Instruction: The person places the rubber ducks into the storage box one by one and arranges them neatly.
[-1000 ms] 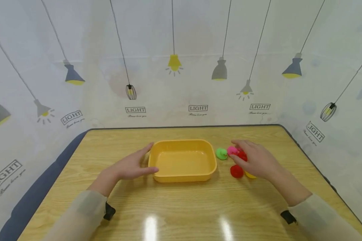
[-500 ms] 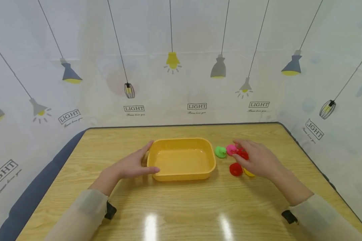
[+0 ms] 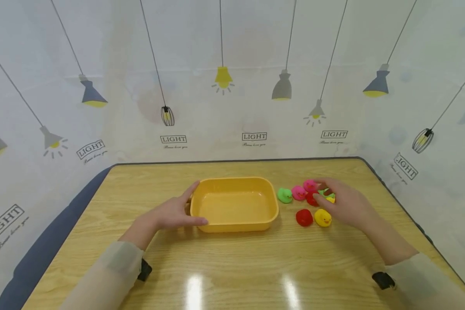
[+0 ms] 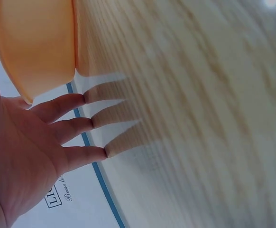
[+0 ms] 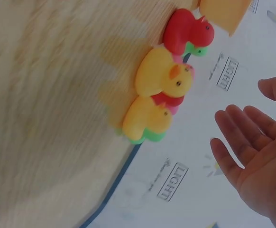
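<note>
A yellow plastic basin (image 3: 234, 227) stands mid-table with nothing in it. My left hand (image 3: 173, 213) rests against its left side, thumb over the near rim. The left wrist view shows that hand's other fingers (image 4: 71, 130) spread and fairly straight. Right of the basin lie several toy ducks: green (image 3: 284, 196), pink (image 3: 299, 193), red (image 3: 304, 218) and yellow (image 3: 323, 218). Over the right end of the group hovers my right hand (image 3: 346, 206), partly covering a yellow and a green duck. In the right wrist view its loosely bent fingers (image 5: 244, 130) hold nothing, apart from the ducks.
The wooden table (image 3: 232, 262) has a dark edge along its back and sides. Behind it hangs a pale curtain (image 3: 201, 94) printed with lamps. A wrist strap with a dark block (image 3: 383, 280) sits at each sleeve.
My right hand has moved right and slightly back, uncovering the yellow, pink and green ducks behind it. The left hand stays at the basin. The ducks keep their places.
</note>
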Demonstrator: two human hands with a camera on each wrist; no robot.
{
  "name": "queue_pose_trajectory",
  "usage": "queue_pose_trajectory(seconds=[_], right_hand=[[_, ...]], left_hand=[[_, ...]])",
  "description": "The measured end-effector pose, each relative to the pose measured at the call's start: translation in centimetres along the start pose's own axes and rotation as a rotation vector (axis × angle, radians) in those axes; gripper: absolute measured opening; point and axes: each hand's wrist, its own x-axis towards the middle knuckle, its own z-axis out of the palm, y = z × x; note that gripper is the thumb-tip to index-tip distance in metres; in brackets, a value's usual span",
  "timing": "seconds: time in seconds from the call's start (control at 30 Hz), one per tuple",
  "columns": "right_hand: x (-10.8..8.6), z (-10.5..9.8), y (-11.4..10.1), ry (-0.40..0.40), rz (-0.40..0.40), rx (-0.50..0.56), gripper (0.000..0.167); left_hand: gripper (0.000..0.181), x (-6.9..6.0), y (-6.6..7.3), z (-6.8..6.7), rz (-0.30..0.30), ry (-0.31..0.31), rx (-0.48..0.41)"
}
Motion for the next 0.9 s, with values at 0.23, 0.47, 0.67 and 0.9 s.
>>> queue_pose_trajectory(seconds=[0.23, 0.47, 0.67, 0.9], right_hand=[[-0.9, 0.0, 3.9, 0.017, 0.034, 0.16, 0.041], [-1.9, 0.3, 6.2, -0.114, 0.037, 0.284, 0.032], [-2.3, 0.8, 6.8, -0.265, 0.049, 0.388, 0.042], [-2.1, 1.6, 6.9, -0.283, 0.015, 0.395, 0.042]], left_hand=[[0.134, -0.1, -0.1, 0.2, -0.017, -0.006, -0.022], [0.134, -0.1, 0.1, 0.2, -0.029, -0.007, -0.028], [0.134, 0.0, 0.1, 0.1, -0.03, -0.003, -0.025], [0.134, 0.0, 0.2, 0.0, -0.029, -0.006, -0.029]])
